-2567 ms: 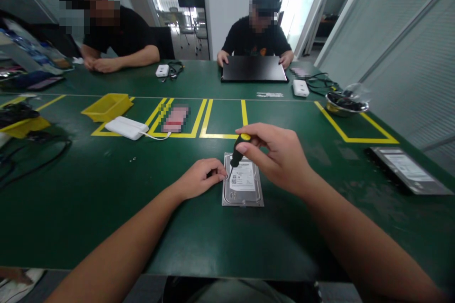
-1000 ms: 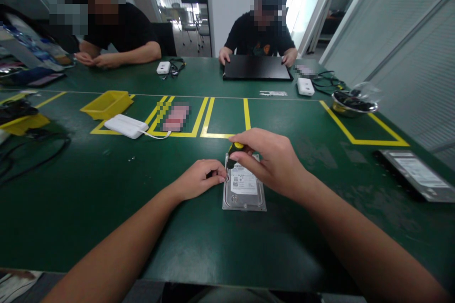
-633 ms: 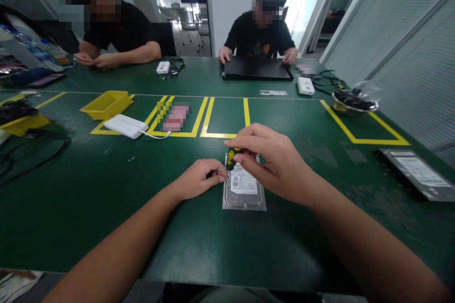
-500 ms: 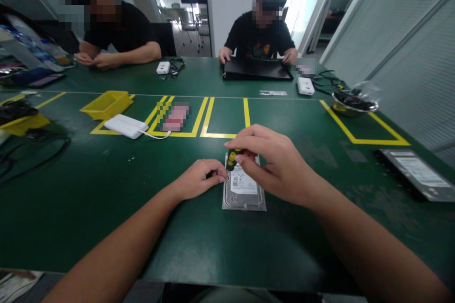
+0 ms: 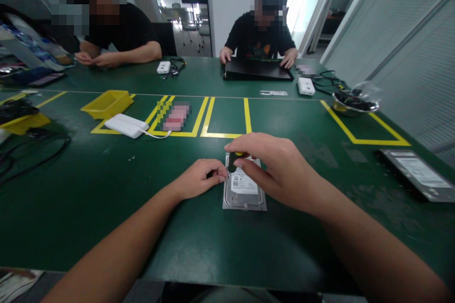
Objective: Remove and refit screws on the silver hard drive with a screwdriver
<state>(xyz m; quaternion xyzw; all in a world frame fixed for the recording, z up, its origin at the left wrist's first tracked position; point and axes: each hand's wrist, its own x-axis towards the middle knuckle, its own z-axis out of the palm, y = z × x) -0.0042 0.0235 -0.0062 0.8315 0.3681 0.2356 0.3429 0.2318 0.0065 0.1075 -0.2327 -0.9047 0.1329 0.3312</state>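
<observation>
While our right hand (image 5: 280, 165) pinches the screwdriver (image 5: 232, 163) over the hard drive (image 5: 249, 200), our left hand (image 5: 197, 180) is curled at its left edge. We cannot tell whether this one grips.

Forearms (image 5: 121, 239) hem in open tabletop (image 5: 220, 251) nearside of the hard drive (image 5: 246, 188)
</observation>
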